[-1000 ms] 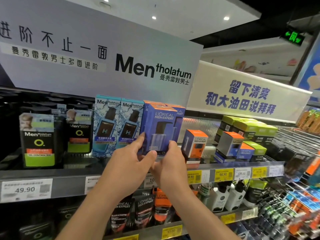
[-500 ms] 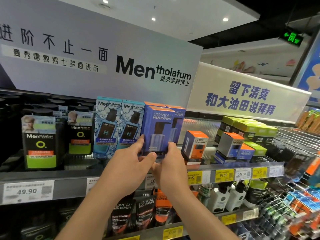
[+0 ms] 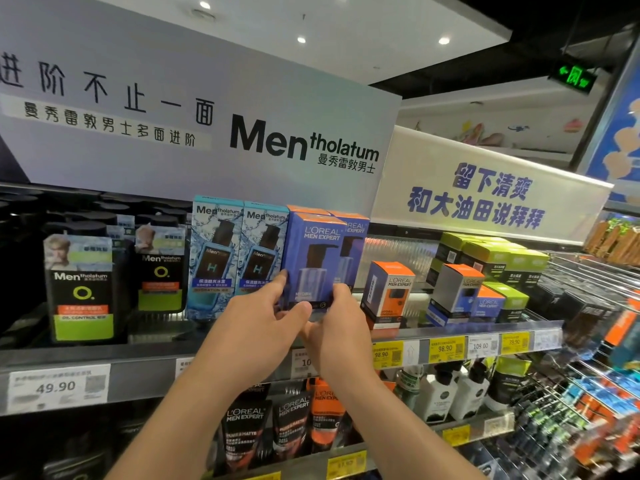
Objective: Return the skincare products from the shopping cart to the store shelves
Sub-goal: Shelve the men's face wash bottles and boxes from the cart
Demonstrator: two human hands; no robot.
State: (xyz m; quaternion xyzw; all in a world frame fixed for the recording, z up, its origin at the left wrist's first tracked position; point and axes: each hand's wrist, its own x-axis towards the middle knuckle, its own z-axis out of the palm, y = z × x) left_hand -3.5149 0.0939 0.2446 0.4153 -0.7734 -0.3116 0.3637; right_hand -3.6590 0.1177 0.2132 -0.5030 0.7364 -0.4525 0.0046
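Blue L'Oréal box (image 3: 313, 258) pinched at base by left hand (image 3: 263, 323) and right hand (image 3: 337, 327). Risk: Mentholatum box (image 3: 263, 251) beside left hand knocked if pushed crooked.

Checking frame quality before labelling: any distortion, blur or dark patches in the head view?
Head view: wide-angle bending bows the grey shelf edge; the far-left black bottles sit in shadow; right-hand wire racks smear soft; the tall blue L'Oreal box reads sharp.

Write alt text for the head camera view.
Two hands, left hand and right hand, hold a blue L'Oreal Men Expert box at the shelf, between light-blue Mentholatum boxes and a small orange-topped box.
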